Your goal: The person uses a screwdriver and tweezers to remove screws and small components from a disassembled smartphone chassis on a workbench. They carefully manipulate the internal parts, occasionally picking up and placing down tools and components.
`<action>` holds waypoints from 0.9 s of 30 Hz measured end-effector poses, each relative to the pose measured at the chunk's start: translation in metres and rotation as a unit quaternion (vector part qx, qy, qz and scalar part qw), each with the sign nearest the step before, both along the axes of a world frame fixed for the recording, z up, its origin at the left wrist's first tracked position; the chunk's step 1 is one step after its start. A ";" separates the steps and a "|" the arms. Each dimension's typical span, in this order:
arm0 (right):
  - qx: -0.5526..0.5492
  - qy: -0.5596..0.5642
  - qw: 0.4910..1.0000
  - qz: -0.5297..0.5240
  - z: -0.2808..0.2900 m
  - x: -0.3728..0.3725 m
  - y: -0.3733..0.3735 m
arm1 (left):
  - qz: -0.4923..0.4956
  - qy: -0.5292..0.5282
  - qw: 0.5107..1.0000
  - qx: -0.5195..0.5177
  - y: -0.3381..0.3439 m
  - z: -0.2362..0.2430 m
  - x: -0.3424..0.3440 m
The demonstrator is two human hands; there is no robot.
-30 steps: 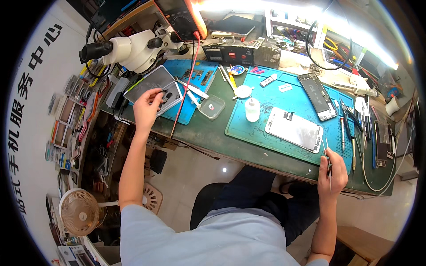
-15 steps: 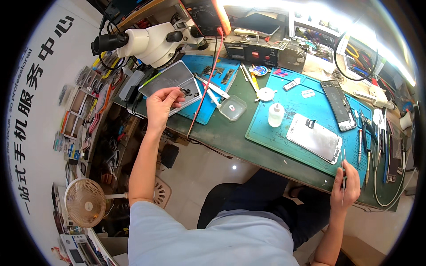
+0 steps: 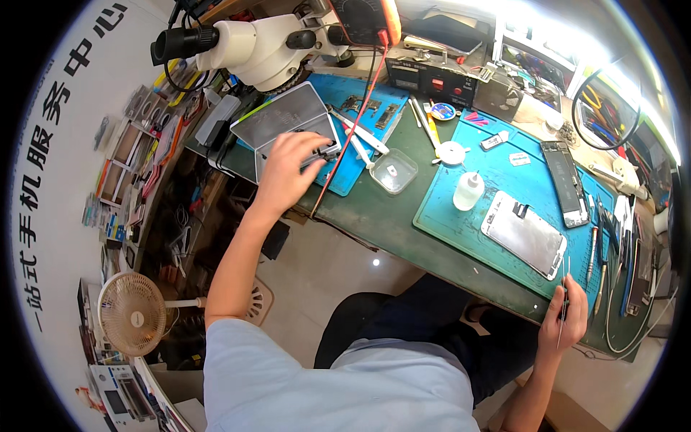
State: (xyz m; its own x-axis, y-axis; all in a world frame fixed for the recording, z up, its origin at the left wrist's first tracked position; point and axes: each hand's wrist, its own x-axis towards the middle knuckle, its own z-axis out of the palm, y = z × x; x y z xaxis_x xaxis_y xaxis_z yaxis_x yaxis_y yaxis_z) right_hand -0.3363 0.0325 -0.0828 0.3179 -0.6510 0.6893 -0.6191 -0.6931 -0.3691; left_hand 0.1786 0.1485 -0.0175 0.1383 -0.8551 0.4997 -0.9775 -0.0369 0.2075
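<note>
My left hand (image 3: 288, 169) reaches over an open grey plastic case (image 3: 282, 119), its thumb and fingers apart with nothing visible between them. Small dark parts lie in the case beside the fingertips, partly hidden by the hand. At the right, my right hand (image 3: 568, 320) grips a pair of metal tweezers (image 3: 564, 295), tips pointing up and away. Just beyond those tips, a white-framed phone screen assembly (image 3: 524, 234) lies back side up on the blue mat (image 3: 446, 205). A clear squeeze bottle (image 3: 468, 193) stands left of the screen, and an opened phone body (image 3: 564, 180) lies behind it.
A white microscope (image 3: 255, 54) overhangs the back left. The red cable (image 3: 358, 108) of a multimeter (image 3: 363, 21) crosses the bench near my left hand. A small clear dish (image 3: 394, 173) sits between the mats. Screwdrivers and tools (image 3: 601, 237) line the right side; a fan (image 3: 133, 315) stands lower left.
My left hand has moved down to the case and spread its fingers, letting go of the small dark part it held. My right hand keeps the tweezers. The whole view has shifted slightly.
</note>
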 end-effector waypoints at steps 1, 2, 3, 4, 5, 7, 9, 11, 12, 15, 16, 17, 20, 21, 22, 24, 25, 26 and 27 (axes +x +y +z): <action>-0.001 0.002 1.000 0.000 0.000 0.000 0.000 | -0.032 -0.100 0.994 -0.001 -0.002 0.001 -0.002; -0.001 0.003 1.000 -0.001 0.000 0.001 0.000 | -0.033 -0.092 0.995 0.000 -0.004 -0.001 -0.001; -0.001 0.003 1.000 0.001 0.000 0.001 0.000 | -0.034 -0.084 0.996 0.000 -0.006 -0.004 0.000; -0.001 0.003 1.000 0.003 0.000 0.000 0.000 | -0.035 -0.075 0.997 0.001 -0.007 -0.008 0.002; 0.000 0.002 1.000 0.002 0.000 0.000 0.000 | -0.025 -0.067 0.997 0.015 -0.006 -0.011 0.004; 0.006 0.002 1.000 0.000 -0.001 -0.001 0.001 | -0.005 -0.052 0.998 0.043 -0.002 -0.016 0.007; 0.007 0.003 1.000 -0.005 -0.001 -0.001 0.001 | -0.010 -0.084 0.996 0.036 0.003 -0.012 0.007; 0.003 0.005 1.000 -0.010 -0.001 0.000 0.001 | -0.015 -0.113 0.993 0.033 0.007 -0.009 0.008; 0.000 0.006 1.000 -0.011 -0.001 0.000 0.001 | -0.018 -0.127 0.991 0.033 0.010 -0.007 0.009; -0.009 0.011 1.000 -0.010 -0.002 0.000 0.000 | -0.021 -0.145 0.989 0.003 0.015 -0.006 0.009; -0.008 0.011 1.000 -0.008 -0.002 -0.001 0.000 | -0.021 -0.146 0.989 -0.012 0.018 -0.006 0.009; -0.009 0.012 1.000 -0.008 -0.002 -0.001 0.000 | -0.029 -0.168 0.985 -0.037 0.018 -0.005 0.007; -0.004 0.009 1.000 -0.007 -0.001 -0.002 0.002 | -0.075 -0.210 0.968 -0.110 0.021 0.001 -0.003; -0.003 0.009 1.000 -0.010 -0.001 -0.001 0.003 | -0.104 -0.208 0.963 -0.134 0.022 0.001 -0.008; -0.002 0.008 1.000 -0.012 0.001 0.000 0.003 | -0.133 -0.206 0.956 -0.158 0.023 0.001 -0.014; 0.004 0.003 1.000 -0.011 0.002 0.002 0.005 | -0.172 -0.194 0.944 -0.204 0.020 0.002 -0.029; 0.007 -0.001 1.000 -0.009 0.003 0.003 0.005 | -0.192 -0.187 0.936 -0.226 0.018 0.001 -0.038; 0.011 -0.003 1.000 -0.011 0.005 0.002 0.007 | -0.195 -0.120 0.943 -0.242 0.015 -0.007 -0.049; 0.017 -0.013 1.000 -0.007 0.006 0.001 0.007 | -0.177 0.047 0.962 -0.204 0.014 -0.012 -0.068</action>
State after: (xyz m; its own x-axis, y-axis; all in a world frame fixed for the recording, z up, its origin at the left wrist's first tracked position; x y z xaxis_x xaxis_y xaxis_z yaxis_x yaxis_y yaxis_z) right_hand -0.3350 0.0394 -0.0769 0.2903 -0.6782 0.6751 -0.6188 -0.6712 -0.4082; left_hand 0.1102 0.1621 -0.0299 -0.0644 -0.5917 0.8035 -0.8903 0.3978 0.2216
